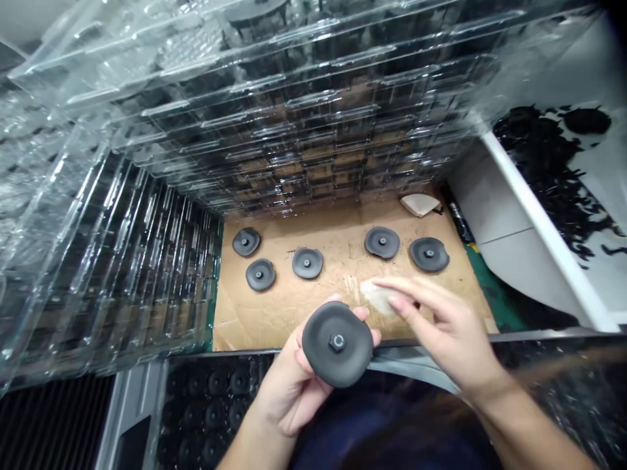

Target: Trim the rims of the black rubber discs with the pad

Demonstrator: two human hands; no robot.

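My left hand (292, 391) grips a black, dished plate with rounded corners and a small raised hub (337, 343) in its centre. The fingers curl round behind the plate, and its hub side faces up. To the right of it, my right hand (453, 329) pinches a crumpled white cloth or wipe (379, 298) between thumb and fingertips, apart from the plate. On the cardboard sheet (337, 228) beyond my hands lie several similar black plates, among them one at the centre (307, 263) and one at the right (430, 254), hub up.
Stacked clear plastic trays rise behind the cardboard (313, 117) and on the left (122, 248). A folded whitish pad (420, 204) lies at the back right. Beyond a white partition (543, 222) are black scraps (543, 150). A black tray with round recesses (213, 408) sits front left.
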